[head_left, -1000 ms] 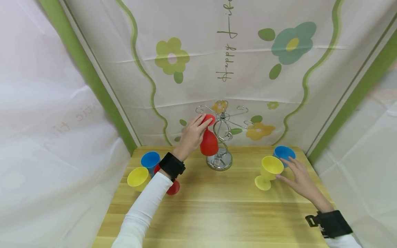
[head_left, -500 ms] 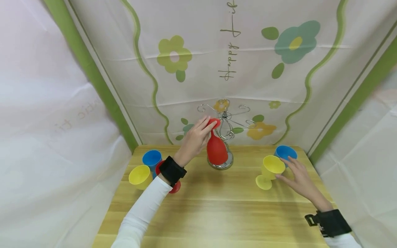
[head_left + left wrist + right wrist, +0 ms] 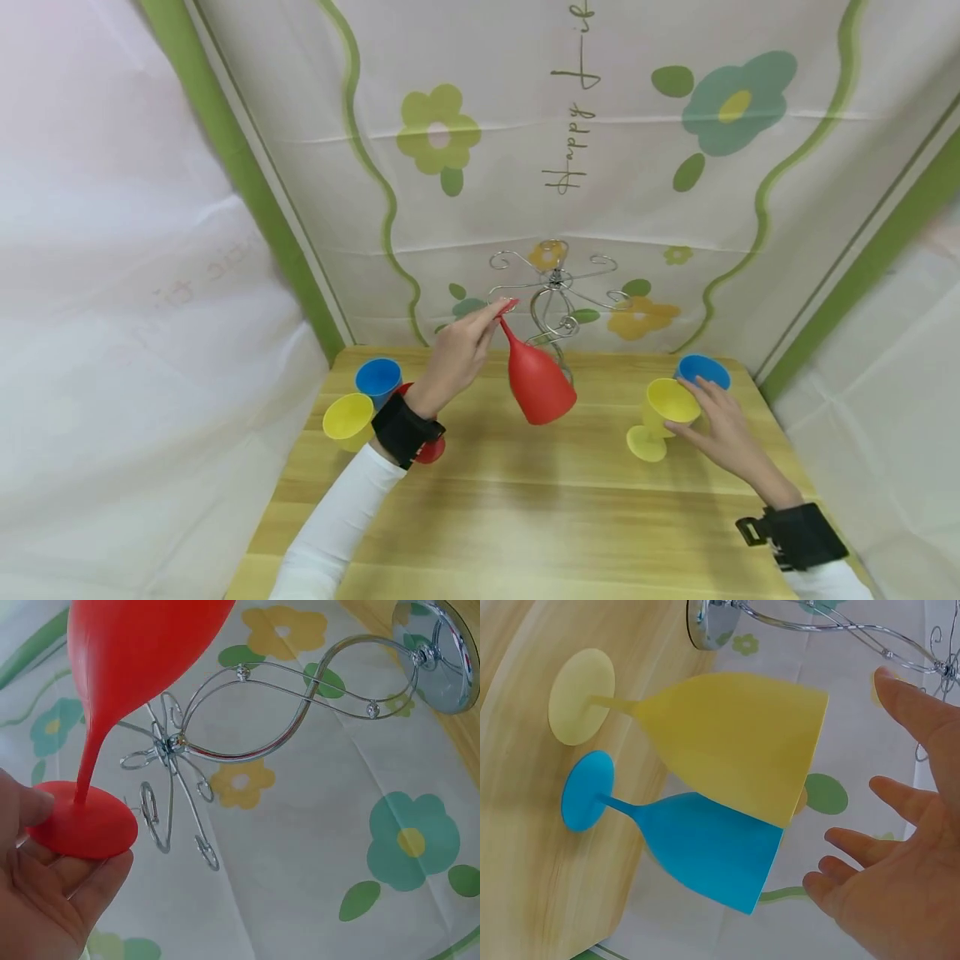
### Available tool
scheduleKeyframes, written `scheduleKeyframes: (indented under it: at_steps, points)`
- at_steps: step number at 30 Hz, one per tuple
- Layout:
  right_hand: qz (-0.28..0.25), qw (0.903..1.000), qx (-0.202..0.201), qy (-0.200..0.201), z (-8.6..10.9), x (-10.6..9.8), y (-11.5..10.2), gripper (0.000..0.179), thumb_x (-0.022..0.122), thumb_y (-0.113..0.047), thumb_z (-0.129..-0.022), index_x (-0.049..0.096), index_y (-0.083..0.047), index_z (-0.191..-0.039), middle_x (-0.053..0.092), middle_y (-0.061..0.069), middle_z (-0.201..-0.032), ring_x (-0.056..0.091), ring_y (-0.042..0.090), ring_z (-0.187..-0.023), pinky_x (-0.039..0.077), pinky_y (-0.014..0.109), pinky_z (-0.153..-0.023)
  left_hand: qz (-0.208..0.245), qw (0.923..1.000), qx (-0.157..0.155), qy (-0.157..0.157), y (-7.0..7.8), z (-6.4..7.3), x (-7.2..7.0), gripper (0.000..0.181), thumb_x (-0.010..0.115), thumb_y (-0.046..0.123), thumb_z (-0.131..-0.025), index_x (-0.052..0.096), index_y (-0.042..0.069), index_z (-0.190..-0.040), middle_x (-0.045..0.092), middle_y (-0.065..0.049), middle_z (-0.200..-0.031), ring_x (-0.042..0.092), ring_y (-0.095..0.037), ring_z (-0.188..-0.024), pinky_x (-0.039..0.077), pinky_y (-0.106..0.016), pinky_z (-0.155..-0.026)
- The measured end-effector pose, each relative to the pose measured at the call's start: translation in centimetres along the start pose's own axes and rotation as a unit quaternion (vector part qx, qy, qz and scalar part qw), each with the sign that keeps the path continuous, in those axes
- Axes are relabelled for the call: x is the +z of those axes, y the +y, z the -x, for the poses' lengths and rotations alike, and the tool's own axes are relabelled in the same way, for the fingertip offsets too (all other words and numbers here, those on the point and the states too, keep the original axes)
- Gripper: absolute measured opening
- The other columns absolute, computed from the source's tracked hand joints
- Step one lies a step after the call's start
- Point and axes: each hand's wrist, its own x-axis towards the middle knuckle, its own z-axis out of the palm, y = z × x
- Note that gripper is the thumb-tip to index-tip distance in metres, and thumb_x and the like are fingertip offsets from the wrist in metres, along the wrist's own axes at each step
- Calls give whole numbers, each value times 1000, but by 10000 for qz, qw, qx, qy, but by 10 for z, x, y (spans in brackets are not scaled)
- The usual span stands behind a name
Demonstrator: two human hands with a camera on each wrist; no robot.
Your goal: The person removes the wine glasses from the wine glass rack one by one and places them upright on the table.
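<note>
My left hand pinches the round foot of a red plastic goblet. The goblet hangs upside down and tilted, its rim toward the lower right, in front of a chrome stand with curled wire arms. In the left wrist view, thumb and fingers grip the edge of the foot. My right hand has its fingers loosely spread beside the rim of an upright yellow goblet. The right wrist view shows a gap between this hand and the goblet. A blue goblet stands beside the yellow one.
At the table's left stand another yellow goblet and blue goblet. A second red goblet is mostly hidden by my left wrist. A patterned cloth hangs behind the wooden table, with cloth sides left and right.
My left hand has brought the red goblet down and away from the stand's arms, and its rim has swung to the right. My right hand stays beside the yellow goblet. The head view shifts slightly.
</note>
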Motion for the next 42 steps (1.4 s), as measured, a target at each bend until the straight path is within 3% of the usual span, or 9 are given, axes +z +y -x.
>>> scheduleKeyframes:
  at_steps: [4, 9, 14, 16, 23, 27, 31, 36, 42]
  points:
    - [-232, 9997, 9, -31, -4, 2, -3, 85, 82, -20, -85, 37, 3, -154, 30, 46, -152, 26, 69, -136, 18, 87, -103, -35, 9994, -199, 279, -5, 12, -1, 38, 57, 12, -105, 58, 7, -142, 74, -11, -90, 57, -16, -59, 47, -18, -55]
    - [-964, 9951, 132, -163, -10, 7, -16, 94, 80, -15, -89, 22, -9, -163, 21, 35, -163, 20, 64, -145, 22, 83, -106, 256, 9950, -617, 749, -16, 32, 9, 31, 57, 12, -105, 60, 1, -134, 63, -12, -72, 44, -14, -51, 34, -17, -48]
    - [-1692, 9853, 208, -113, -16, 12, -35, 107, 80, -8, -88, 8, -26, -165, 16, 24, -169, 21, 52, -150, 27, 18, -124, 1389, 9757, -1514, 764, -21, 55, 23, 24, 54, 14, -106, 62, -1, -123, 73, -17, -89, 64, -24, -65, 52, -22, -58]
    - [-1957, 9805, 161, -10, -22, 18, -43, 111, 80, -4, -86, 5, -28, -165, 17, 22, -169, 23, 44, -153, 25, -1, -111, 1898, 9592, -1995, 643, -23, 64, 29, 23, 53, 17, -107, 62, 0, -120, 74, -18, -93, 70, -26, -70, 59, -25, -62]
    - [-3074, 9508, -366, 154, -44, 59, -75, 122, 80, 12, -78, 3, -22, -165, 18, 25, -167, 28, -4, -148, 29, 7, -117, 2946, 8975, -3280, 110, -26, 97, 50, 30, 49, 22, -109, 62, -3, -120, 67, -26, -91, 67, -15, -70, 57, -25, -62]
    - [-3318, 9425, -375, -164, -43, 82, -89, 120, 81, 7, -79, 2, -22, -165, 18, 26, -167, 28, 18, -154, 30, 16, -121, 3810, 8420, -3810, -260, -25, 110, 57, 32, 47, 17, -110, 58, -6, -128, 67, -30, -115, 75, -25, -87, 64, -34, -75]
    - [-3370, 9392, -288, -596, -41, 102, -101, 118, 82, 0, -82, 2, -23, -165, 19, 24, -168, 24, 46, -152, 32, 28, -123, 4328, 8041, -4058, -378, -25, 118, 60, 33, 44, 14, -110, 52, -10, -131, 60, -35, -133, 74, -38, -103, 62, -49, -89]
    - [-3681, 9259, -355, -769, -44, 116, -114, 117, 82, 1, -82, 4, -22, -166, 23, 23, -167, 28, 45, -150, 37, 26, -120, 4297, 8053, -4057, -473, -25, 122, 64, 31, 43, 13, -110, 53, -12, -126, 61, -36, -131, 75, -38, -102, 62, -49, -88]
    - [-4293, 8973, -454, -925, -52, 122, -132, 110, 79, 2, -84, 8, -20, -165, 30, 19, -165, 43, 11, -145, 44, 23, -113, 4061, 8209, -3949, -729, -20, 128, 69, 31, 44, 13, -110, 53, -13, -123, 63, -36, -125, 75, -40, -100, 64, -48, -83]
